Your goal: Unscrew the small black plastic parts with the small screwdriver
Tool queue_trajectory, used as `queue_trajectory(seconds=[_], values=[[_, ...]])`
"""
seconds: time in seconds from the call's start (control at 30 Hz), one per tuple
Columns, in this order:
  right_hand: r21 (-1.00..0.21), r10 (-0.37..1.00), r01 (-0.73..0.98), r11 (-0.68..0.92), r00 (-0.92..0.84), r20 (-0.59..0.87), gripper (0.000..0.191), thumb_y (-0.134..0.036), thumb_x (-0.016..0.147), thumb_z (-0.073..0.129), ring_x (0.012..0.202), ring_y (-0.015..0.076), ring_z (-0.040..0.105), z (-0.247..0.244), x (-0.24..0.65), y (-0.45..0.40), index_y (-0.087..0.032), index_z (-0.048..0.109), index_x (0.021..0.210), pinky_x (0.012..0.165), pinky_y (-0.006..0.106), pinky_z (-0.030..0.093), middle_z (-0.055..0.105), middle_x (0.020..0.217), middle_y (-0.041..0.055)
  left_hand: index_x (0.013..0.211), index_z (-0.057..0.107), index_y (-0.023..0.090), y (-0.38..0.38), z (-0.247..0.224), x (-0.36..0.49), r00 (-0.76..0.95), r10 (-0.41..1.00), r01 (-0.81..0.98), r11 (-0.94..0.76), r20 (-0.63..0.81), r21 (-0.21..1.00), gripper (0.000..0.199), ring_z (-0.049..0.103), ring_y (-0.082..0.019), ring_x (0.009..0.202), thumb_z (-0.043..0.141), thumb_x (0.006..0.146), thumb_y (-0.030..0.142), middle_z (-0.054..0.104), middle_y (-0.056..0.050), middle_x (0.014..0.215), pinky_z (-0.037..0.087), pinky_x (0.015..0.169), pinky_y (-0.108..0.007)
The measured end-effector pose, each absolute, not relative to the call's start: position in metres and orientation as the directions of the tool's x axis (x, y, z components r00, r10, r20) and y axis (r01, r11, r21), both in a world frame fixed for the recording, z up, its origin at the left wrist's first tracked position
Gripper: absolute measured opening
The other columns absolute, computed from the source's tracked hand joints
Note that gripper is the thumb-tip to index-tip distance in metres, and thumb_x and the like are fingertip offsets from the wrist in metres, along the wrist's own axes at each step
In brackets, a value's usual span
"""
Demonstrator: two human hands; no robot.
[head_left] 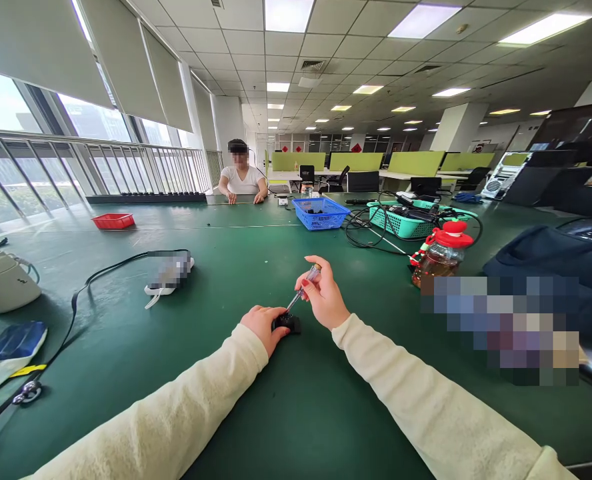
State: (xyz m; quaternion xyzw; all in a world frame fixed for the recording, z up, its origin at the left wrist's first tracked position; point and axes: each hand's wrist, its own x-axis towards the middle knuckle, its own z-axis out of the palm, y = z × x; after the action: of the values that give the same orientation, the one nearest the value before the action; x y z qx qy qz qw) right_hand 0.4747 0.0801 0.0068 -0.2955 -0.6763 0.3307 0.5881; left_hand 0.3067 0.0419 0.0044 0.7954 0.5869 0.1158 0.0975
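tall windows (93,119) run along the left side, pale roller blinds (123,60) drawn partway down and a metal railing (141,163) in front; daylight comes through the glass. a tiled ceiling (239,50) with bright light panels (289,15) and an air vent (313,65) stretches far back. beyond the broad green table (296,420) stand yellow-green partitions (416,163), white desks (289,177), black chairs (363,182) and, toward the right, a white pillar (459,127).

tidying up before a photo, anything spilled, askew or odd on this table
Black cables spill from the teal basket onto the green table, looking untidy. No spilled liquid shows; the black piece at the left hand is too small to judge.
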Motion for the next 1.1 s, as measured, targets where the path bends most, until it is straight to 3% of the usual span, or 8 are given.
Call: queue_trajectory(seconds=[0.47, 0.9, 1.1], values=[[-0.894, 0.892, -0.066, 0.444, -0.06, 0.447, 0.04, -0.031, 0.086, 0.05, 0.042, 0.0068, 0.041, 0.006, 0.472, 0.093, -0.025, 0.033, 0.122, 0.044, 0.022, 0.035, 0.056, 0.067, -0.0072, 0.121, 0.063, 0.023, 0.048, -0.005, 0.305, 0.283, 0.951, 0.902, -0.307, 0.121, 0.303, 0.042, 0.059, -0.027, 0.108, 0.061, 0.08, 0.029, 0.07, -0.002, 0.117, 0.046, 0.098, -0.038], [-0.797, 0.795, 0.011, 0.603, -0.084, 0.601, 0.037, -0.037, 0.09, 0.05, 0.048, 0.0081, 0.045, 0.007, 0.478, 0.079, -0.024, 0.034, 0.121, 0.05, 0.026, 0.042, 0.057, 0.074, -0.0037, 0.122, 0.062, 0.023, 0.045, -0.001, 0.306, 0.276, 0.955, 0.907, -0.295, 0.104, 0.3, 0.042, 0.058, -0.027, 0.107, 0.06, 0.081, 0.031, 0.07, -0.003, 0.115, 0.047, 0.096, -0.039], [-0.81, 0.808, -0.008, 0.586, -0.068, 0.585, 0.037, -0.04, 0.091, 0.048, 0.046, 0.008, 0.044, 0.003, 0.483, 0.082, -0.025, 0.034, 0.122, 0.049, 0.026, 0.041, 0.056, 0.073, -0.0048, 0.119, 0.064, 0.025, 0.044, 0.001, 0.308, 0.275, 0.956, 0.906, -0.294, 0.107, 0.304, 0.039, 0.058, -0.026, 0.106, 0.06, 0.081, 0.031, 0.07, -0.001, 0.114, 0.046, 0.098, -0.038]])
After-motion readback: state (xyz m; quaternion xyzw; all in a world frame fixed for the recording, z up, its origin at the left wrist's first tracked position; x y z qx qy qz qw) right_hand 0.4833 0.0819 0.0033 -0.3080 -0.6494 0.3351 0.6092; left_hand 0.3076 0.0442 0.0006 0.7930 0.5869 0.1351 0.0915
